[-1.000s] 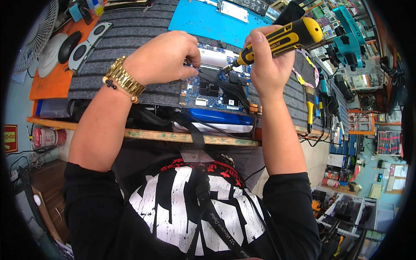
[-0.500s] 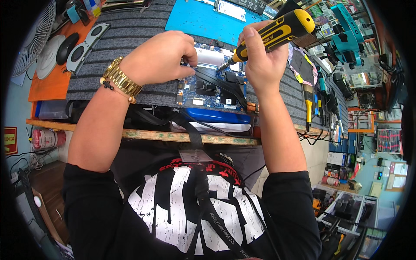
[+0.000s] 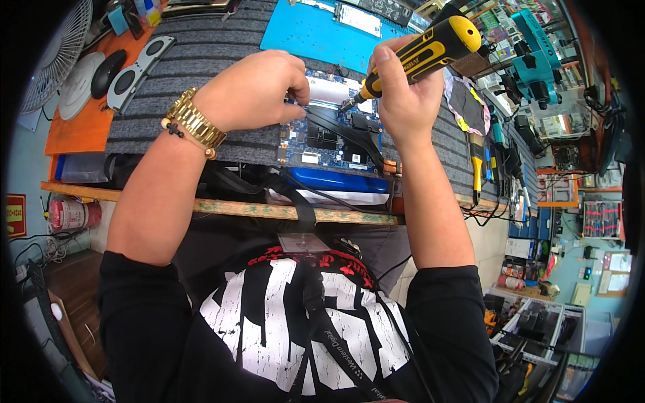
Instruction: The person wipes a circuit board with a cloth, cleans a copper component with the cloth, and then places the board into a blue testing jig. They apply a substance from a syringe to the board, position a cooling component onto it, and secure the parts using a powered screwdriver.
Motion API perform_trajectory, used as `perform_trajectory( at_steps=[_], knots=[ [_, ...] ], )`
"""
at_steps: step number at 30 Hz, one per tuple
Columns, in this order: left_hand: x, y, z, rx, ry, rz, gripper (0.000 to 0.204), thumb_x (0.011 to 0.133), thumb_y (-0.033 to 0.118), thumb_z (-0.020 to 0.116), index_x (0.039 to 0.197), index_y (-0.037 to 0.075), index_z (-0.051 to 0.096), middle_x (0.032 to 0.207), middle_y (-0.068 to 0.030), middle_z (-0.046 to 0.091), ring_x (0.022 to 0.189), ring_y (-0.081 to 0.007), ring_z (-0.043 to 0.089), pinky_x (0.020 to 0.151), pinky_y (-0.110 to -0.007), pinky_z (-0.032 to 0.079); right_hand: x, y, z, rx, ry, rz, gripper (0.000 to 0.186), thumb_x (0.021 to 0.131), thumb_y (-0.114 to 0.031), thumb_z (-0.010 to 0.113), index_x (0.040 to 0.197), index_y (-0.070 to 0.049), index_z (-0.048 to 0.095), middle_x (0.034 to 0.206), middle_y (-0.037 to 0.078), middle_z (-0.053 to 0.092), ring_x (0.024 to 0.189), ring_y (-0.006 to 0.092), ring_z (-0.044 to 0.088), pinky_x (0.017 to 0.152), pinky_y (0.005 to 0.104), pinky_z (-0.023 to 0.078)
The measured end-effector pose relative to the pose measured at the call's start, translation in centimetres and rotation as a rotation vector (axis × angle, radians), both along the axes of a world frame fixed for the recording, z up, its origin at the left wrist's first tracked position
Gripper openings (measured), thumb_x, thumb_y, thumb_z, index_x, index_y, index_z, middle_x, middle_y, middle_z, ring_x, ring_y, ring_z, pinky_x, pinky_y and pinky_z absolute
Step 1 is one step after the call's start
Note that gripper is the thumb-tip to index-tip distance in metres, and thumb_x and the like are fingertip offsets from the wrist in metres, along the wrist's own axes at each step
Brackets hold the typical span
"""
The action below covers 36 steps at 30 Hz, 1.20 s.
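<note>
My right hand (image 3: 410, 101) is wrapped round a black and yellow screwdriver (image 3: 423, 57), its thumb along the grip. The tool slants down to the left, and its tip meets the middle of a blue circuit board (image 3: 289, 146). My left hand (image 3: 259, 91) bends over the board's left side, thumb and fingers close together at a silvery-white part (image 3: 327, 91). Whatever lies between those fingertips is hidden. A dark flat heat pipe (image 3: 359, 138) crosses the board from the left fingertips toward a copper-coloured finned end (image 3: 391, 166).
The board lies on a grey ribbed mat (image 3: 235, 148), with a blue work mat (image 3: 302, 33) behind it. A speaker strip (image 3: 138, 74) and black mouse (image 3: 107, 74) are at left. A yellow-handled brush (image 3: 477, 171) and other tools are at right; the wooden bench edge (image 3: 255, 209) runs in front.
The screwdriver and right hand have shifted slightly left and down. My left hand and the board appear a little further right. Both hands keep the same poses.
</note>
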State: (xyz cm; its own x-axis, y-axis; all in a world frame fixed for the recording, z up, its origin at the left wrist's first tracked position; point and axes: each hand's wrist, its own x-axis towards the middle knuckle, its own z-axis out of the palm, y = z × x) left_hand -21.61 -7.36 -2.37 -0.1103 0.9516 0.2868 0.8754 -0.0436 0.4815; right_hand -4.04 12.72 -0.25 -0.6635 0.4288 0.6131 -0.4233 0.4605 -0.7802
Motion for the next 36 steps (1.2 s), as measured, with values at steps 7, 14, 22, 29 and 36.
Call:
perform_trajectory(
  at_steps=[7,14,22,29,36],
  knots=[
    [-0.1,0.1,-0.2,0.001,-0.023,-0.006,0.017,0.089,0.017,0.095,0.099,0.005,0.088,0.101,-0.0106,0.078,0.109,-0.0349,0.074,0.102,-0.048,0.059,0.1,0.4,0.0,-0.008,-0.024,-0.022,0.021,0.110,-0.013,0.087,0.115,-0.005,0.068,0.093,0.000,0.072,0.080,0.0078,0.067,0.073,0.0276,0.054],
    [-0.4,0.0,-0.1,-0.002,-0.043,-0.013,0.017,0.089,0.018,0.095,0.100,0.005,0.088,0.102,-0.0104,0.078,0.110,-0.0346,0.074,0.102,-0.048,0.059,-0.4,0.5,0.3,-0.018,0.046,-0.056,0.020,0.111,-0.014,0.086,0.116,-0.005,0.070,0.095,0.001,0.074,0.082,0.0090,0.068,0.075,0.0279,0.055],
    [-0.6,-0.4,0.6,-0.055,-0.074,0.006,0.021,0.089,0.017,0.097,0.101,0.003,0.088,0.108,-0.0120,0.080,0.109,-0.0348,0.076,0.100,-0.047,0.062,-2.6,-2.0,0.3,-0.021,0.117,-0.020,0.021,0.118,-0.021,0.076,0.117,-0.002,0.066,0.098,0.009,0.077,0.088,0.0191,0.074,0.082,0.0362,0.061],
    [-1.1,-0.4,0.2,-0.038,-0.077,0.022,0.025,0.086,0.017,0.099,0.102,0.002,0.085,0.105,-0.0128,0.080,0.103,-0.0353,0.077,0.094,-0.046,0.063,-3.6,-2.8,-0.3,-0.047,0.107,0.009,0.023,0.118,-0.023,0.078,0.119,-0.002,0.068,0.097,0.009,0.077,0.086,0.0180,0.075,0.080,0.0347,0.061],
    [-0.9,-0.4,0.5,-0.042,-0.085,0.032,0.027,0.086,0.017,0.100,0.101,0.001,0.084,0.105,-0.0135,0.081,0.100,-0.0347,0.079,0.091,-0.046,0.064,-3.6,-2.6,-0.4,-0.020,0.076,-0.008,0.021,0.118,-0.023,0.078,0.118,-0.003,0.070,0.098,0.008,0.079,0.086,0.0155,0.074,0.079,0.0319,0.060]
  ],
)
